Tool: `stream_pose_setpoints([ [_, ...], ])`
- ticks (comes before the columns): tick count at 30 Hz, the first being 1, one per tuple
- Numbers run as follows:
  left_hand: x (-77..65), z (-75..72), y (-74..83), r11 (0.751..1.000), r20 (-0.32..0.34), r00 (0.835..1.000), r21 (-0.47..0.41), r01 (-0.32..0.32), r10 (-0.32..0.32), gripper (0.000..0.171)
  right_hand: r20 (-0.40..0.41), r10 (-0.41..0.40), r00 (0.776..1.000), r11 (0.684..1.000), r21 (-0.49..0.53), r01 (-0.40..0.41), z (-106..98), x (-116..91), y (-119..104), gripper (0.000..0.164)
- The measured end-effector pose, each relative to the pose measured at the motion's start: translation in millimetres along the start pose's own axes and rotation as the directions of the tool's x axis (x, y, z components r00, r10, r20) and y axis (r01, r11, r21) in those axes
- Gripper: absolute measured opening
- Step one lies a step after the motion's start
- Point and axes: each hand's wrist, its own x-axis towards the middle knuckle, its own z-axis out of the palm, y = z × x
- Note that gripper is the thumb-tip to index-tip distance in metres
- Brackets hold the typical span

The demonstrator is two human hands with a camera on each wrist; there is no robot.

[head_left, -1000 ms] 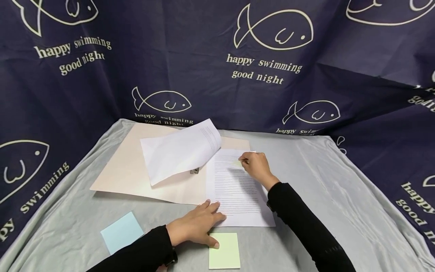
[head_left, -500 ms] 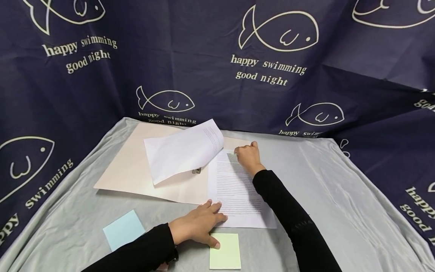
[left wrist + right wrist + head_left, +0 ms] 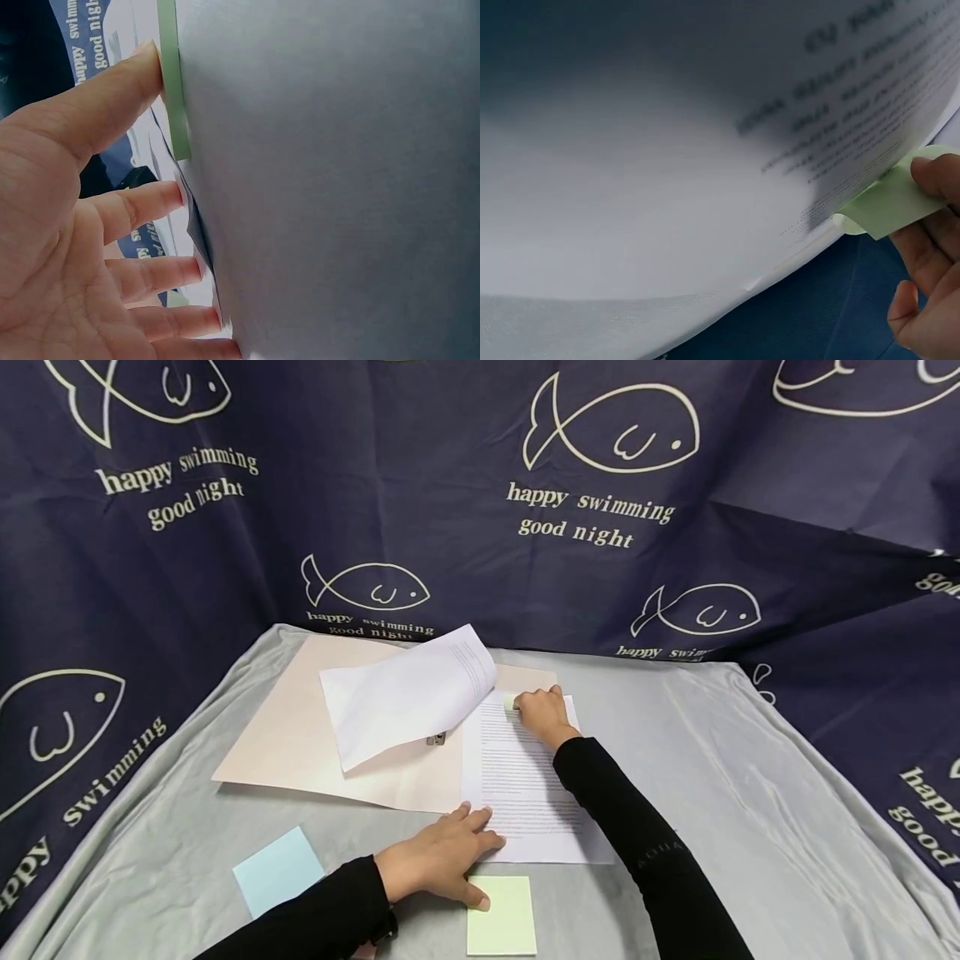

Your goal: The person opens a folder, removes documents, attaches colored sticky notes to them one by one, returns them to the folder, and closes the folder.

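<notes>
At the top of a printed page (image 3: 517, 768), my right hand (image 3: 546, 714) pinches a light green sticky note (image 3: 510, 702). The right wrist view shows the sticky note (image 3: 889, 201) between thumb and fingers, its end curling at the page's edge. My left hand (image 3: 444, 857) lies spread out, fingertips on the page's lower left corner. Its thumb touches a green sticky note pad (image 3: 502, 925) in front of the page; the left wrist view shows the thumb at the edge of that pad (image 3: 173, 82).
An open pale pink folder (image 3: 277, 735) lies under the papers. One turned-back sheet (image 3: 405, 697) curves up over its left half, beside a metal clip (image 3: 437, 739). A blue sticky note pad (image 3: 277, 870) sits at the front left. A dark fish-print curtain (image 3: 465, 460) hangs behind the table.
My right hand has moved up and left to the page's top edge, and the green sticky note now shows past its fingers. The left hand stays in place.
</notes>
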Motion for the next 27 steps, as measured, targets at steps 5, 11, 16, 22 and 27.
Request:
stream_pose_setpoints([
  [5,2.2,-0.6,-1.5,1.000,-0.004,1.000,0.000,-0.018,0.018,0.070,0.059,0.028,0.998,1.000,0.008,-0.028,2.1,1.1,-1.4,0.019],
  [11,2.9,-1.9,-3.0,1.000,-0.003,1.000,0.007,-0.022,0.022,0.070,0.087,-0.003,0.996,0.999,0.052,-0.001,2.5,3.6,-3.3,0.017],
  [16,1.4,-2.8,-3.5,1.000,0.001,1.000,0.014,-0.022,0.022,0.071,0.148,-0.025,0.989,0.991,0.135,0.005,1.6,4.1,-4.1,0.017],
  [22,-0.4,-1.7,-1.7,1.000,0.004,1.000,0.009,-0.023,0.023,0.072,0.193,-0.030,0.981,0.988,0.156,0.000,1.7,4.2,-5.1,0.021],
  [27,0.2,-2.1,-0.9,1.000,0.002,1.000,0.006,-0.022,0.022,0.071,0.247,-0.021,0.969,0.999,0.035,0.013,-0.2,7.1,-9.7,0.017],
])
